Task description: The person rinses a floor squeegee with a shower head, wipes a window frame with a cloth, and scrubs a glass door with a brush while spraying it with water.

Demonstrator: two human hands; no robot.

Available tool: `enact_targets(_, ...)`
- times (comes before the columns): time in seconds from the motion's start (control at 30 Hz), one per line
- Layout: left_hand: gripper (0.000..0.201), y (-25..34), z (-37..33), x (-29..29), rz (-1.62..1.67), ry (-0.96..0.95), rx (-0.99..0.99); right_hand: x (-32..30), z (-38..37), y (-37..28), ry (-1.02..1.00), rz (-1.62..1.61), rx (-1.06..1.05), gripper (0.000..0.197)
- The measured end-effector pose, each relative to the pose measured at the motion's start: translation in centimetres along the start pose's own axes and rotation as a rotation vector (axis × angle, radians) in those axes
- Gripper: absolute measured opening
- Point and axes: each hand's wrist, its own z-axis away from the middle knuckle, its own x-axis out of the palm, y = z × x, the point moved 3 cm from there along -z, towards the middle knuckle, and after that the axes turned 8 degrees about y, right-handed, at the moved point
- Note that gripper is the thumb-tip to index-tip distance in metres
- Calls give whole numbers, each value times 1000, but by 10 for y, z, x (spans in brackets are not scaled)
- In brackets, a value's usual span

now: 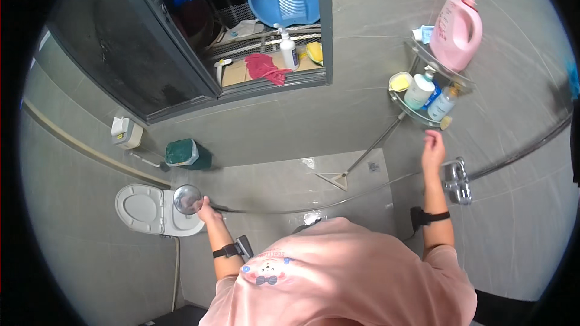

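Observation:
My left hand (208, 210) is closed round the handle of a chrome shower head (188, 199), held out to the left above the toilet tank's edge. From it a silver hose (302, 210) curves across to the right wall. My right hand (432, 150) is raised between the wall-mounted mixer tap (460, 183) and the lower glass corner shelf (417, 116). Its fingers are loosely bent and a little apart, with nothing visible in them. Just above them is a small round beige item (446, 123) at the shelf's edge. No water is visible from the shower head.
Pump bottles (419, 90) and a yellow soap dish (400, 82) crowd the lower shelf; a big pink jug (457, 35) stands above. A long-handled squeegee (341, 180) leans below. At left are a white toilet (142, 208), a green bin (187, 154) and an open window (329, 24).

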Motion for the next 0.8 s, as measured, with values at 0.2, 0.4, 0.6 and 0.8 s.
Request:
enact_targets(0.2,20,29,32,-4,141,44,-155,138,10,-96,-373,-219,-146,12)
enact_targets(0.4,19,51,40,-15,61,124,-169,282,76,-209,-737,-333,-394,15)
enact_targets(0.6,20,57,-7,-7,-10,22,-130,475,147,-294,-959,-311,-533,18)
enact_targets(0.8,22,95,-23,1,-34,-114,157,655,189,-335,-1030,-2,-737,57)
